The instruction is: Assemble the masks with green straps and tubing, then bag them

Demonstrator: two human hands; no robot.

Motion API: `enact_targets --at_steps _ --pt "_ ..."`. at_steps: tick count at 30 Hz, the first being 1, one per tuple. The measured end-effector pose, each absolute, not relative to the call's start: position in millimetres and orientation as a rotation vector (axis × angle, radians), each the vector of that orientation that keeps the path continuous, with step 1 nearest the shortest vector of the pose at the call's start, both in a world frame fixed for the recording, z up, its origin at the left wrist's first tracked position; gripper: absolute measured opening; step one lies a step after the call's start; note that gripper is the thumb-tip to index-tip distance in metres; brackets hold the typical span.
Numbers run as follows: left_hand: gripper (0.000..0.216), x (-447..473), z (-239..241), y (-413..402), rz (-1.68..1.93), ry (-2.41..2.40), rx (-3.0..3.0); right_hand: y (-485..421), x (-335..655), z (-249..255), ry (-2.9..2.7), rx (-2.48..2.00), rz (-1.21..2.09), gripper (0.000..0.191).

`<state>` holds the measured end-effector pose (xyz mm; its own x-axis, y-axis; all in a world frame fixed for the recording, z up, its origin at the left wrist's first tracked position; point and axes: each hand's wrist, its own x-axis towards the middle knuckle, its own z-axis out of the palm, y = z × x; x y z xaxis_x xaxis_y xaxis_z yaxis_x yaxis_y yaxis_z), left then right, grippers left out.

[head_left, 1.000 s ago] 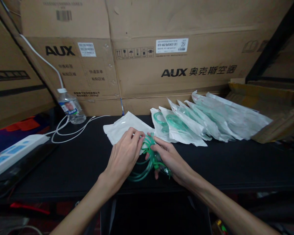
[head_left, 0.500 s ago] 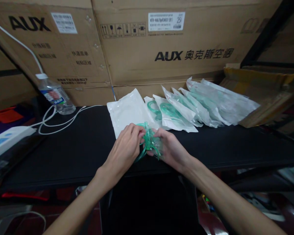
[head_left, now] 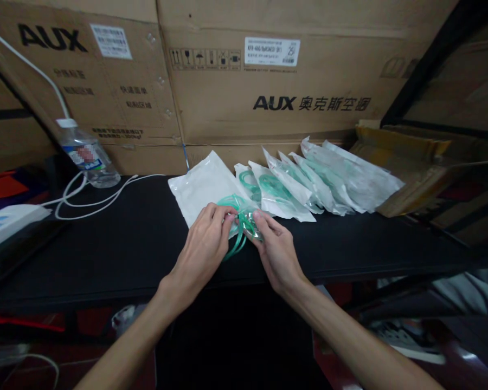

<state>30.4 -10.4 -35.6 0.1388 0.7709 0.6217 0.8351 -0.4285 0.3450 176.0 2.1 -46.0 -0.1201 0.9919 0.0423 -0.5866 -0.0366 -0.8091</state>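
Note:
Coiled green tubing (head_left: 236, 242) with a clear plastic bag (head_left: 252, 226) at its right end is between my two hands, just above the front of the black table. My left hand (head_left: 208, 235) pinches the tubing where it is gathered beside the bag. My right hand (head_left: 277, 244) closes on the clear bag, thumb on top and the other fingers partly hidden beneath. Green pieces show through the bag, but I cannot make out their kind. Behind the hands lies a flat white pouch (head_left: 203, 187), partly covered by the tubing and my left hand.
Several white-and-clear pouches with green tubing (head_left: 282, 189) lean in a row to the right. A plastic bottle (head_left: 90, 157), a white cable (head_left: 120, 199) and a power strip (head_left: 14, 222) occupy the left. Large cardboard boxes (head_left: 211, 116) wall the back; an opened carton (head_left: 410, 162) stands right.
My right hand has turned over the clear bag, its thumb now on top, and the bag looks more bunched. My left hand keeps its pinch. The whole view has shifted slightly.

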Motion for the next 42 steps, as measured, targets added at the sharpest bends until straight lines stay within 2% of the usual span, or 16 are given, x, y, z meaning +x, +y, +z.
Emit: enact_targets --at_steps 5,11,13,19,21,25,28,31,34,36,42 --pt "0.013 32 -36 -5 -1.211 -1.649 -2.285 2 175 -47 -0.814 -0.546 1.651 0.021" --pt "0.011 37 -35 -7 -1.291 -1.59 -2.332 1 176 -49 -0.824 -0.619 1.674 0.059" --pt "0.01 43 -34 -10 -1.291 -1.554 -2.344 1 173 -47 -0.805 -0.628 1.617 0.065" --pt "0.016 51 -33 -9 -1.156 -1.604 -2.182 -3 166 -42 -0.852 -0.607 1.681 0.057" --pt "0.017 49 -33 -7 -1.146 -1.64 -2.206 -6 168 -41 -0.898 -0.587 1.747 0.072" --pt "0.016 40 -31 -1 -1.33 -1.716 -2.336 -9 176 -37 -0.951 -0.577 1.848 0.128" --pt "0.015 32 -27 2 -1.45 -1.757 -2.377 -9 181 -36 -1.018 -0.57 1.884 0.139" --pt "0.016 28 -23 3 -1.497 -1.815 -2.408 -6 180 -41 -1.06 -0.595 1.811 0.126" --pt "0.014 31 -22 1 -1.48 -1.777 -2.405 0 177 -50 -1.112 -0.621 1.655 0.079" --pt "0.014 36 -24 -2 -1.433 -1.696 -2.423 4 174 -55 -1.13 -0.637 1.589 0.058" --pt "0.015 44 -27 -7 -1.367 -1.554 -2.462 7 170 -56 -1.152 -0.661 1.527 0.05"
